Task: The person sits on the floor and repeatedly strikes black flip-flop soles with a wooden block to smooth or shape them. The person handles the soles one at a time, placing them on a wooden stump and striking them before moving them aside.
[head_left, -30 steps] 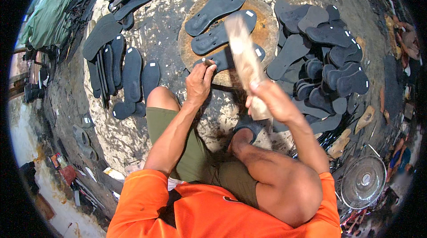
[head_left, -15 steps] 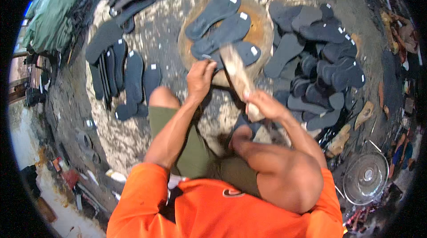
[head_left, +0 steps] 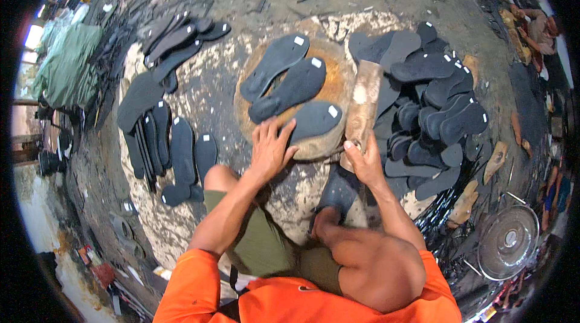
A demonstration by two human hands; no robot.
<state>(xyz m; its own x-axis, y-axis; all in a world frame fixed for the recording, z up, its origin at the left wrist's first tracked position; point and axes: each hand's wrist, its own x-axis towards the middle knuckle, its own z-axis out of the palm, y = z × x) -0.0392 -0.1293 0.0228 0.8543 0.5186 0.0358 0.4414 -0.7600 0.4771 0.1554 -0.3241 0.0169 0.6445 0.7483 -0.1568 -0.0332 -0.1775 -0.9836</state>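
My left hand [head_left: 270,151] lies with fingers spread on a black shoe sole [head_left: 317,119], the nearest one on a round wooden block [head_left: 318,148]. Two more black soles, a middle one [head_left: 299,81] and a far one [head_left: 276,64], rest slantwise on the same block. Each sole has a small white tag at one end. In my right hand [head_left: 367,163] is a thick, worn wooden beater [head_left: 365,96], gripped by its lower end. It stands along the block's right side, beside the soles.
Right of the block lies a heap of black soles [head_left: 435,121]. More soles [head_left: 181,148] are grouped on the left, with others [head_left: 181,42] at the far left. A round fan cage [head_left: 509,239] sits at the lower right. Another person [head_left: 538,30] is at the far right.
The beater has swung from over the near sole to the block's right side. My left fingers have gone from pinched at the sole's edge to spread on it. The view has shifted slightly.
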